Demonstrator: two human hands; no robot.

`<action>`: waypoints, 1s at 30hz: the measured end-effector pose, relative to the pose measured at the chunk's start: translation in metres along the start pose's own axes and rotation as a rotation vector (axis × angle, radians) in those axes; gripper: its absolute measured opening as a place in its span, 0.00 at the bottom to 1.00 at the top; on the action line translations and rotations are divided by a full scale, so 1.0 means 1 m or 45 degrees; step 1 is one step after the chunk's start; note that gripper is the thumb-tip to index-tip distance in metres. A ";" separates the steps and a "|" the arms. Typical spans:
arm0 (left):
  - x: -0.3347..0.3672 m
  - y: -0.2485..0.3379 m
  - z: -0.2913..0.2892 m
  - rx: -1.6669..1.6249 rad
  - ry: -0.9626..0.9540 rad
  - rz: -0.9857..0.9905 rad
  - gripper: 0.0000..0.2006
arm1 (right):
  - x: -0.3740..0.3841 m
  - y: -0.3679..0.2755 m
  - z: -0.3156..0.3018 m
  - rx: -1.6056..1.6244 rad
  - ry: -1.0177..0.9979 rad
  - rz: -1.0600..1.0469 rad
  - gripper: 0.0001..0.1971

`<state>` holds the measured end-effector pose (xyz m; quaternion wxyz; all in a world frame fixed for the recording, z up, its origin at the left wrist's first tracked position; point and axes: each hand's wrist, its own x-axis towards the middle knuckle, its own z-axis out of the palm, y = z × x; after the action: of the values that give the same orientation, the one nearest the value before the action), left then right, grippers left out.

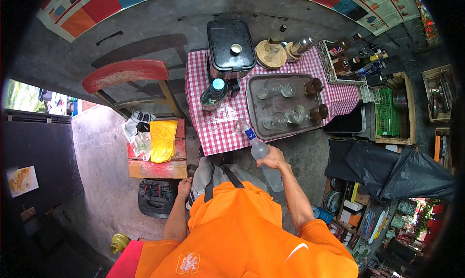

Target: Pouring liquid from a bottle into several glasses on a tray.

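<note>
My right hand (272, 158) is wrapped round a frosted clear bottle (275, 180) with a blue band on its neck. The bottle tilts, its neck pointing up and left over the table's front edge. Low by the red chair's seat, my left hand (184, 186) has its fingers curled; a small dark shape shows just above it, too unclear to name. On the checked tablecloth (213, 137) stands a brown tray (276, 104) holding several clear glasses (289, 89) and two brown glasses (318, 112).
A dark bottle with a light blue cap (213, 95) stands left of the tray, before a black lidded bin (231, 45). Bottles fill a white basket (334, 75) at the right. On the red chair (157, 169) lies a yellow bag (163, 141). A black case (157, 199) sits below.
</note>
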<state>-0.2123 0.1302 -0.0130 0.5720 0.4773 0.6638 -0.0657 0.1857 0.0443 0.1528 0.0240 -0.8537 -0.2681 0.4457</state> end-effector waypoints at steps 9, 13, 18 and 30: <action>0.004 -0.004 0.002 0.024 0.006 0.029 0.20 | -0.001 0.000 0.001 0.024 -0.002 0.016 0.41; 0.005 -0.010 0.002 -0.017 0.014 0.067 0.19 | 0.000 -0.001 0.001 0.000 -0.011 -0.004 0.41; -0.001 -0.001 0.001 0.031 0.024 0.048 0.19 | 0.000 0.000 0.001 0.019 -0.017 -0.005 0.41; -0.002 -0.002 0.001 0.025 0.026 0.024 0.20 | -0.002 -0.003 0.002 0.027 0.031 0.019 0.37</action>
<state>-0.2133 0.1277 -0.0120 0.5610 0.4898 0.6645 -0.0619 0.1819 0.0454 0.1536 0.0332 -0.8608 -0.2568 0.4382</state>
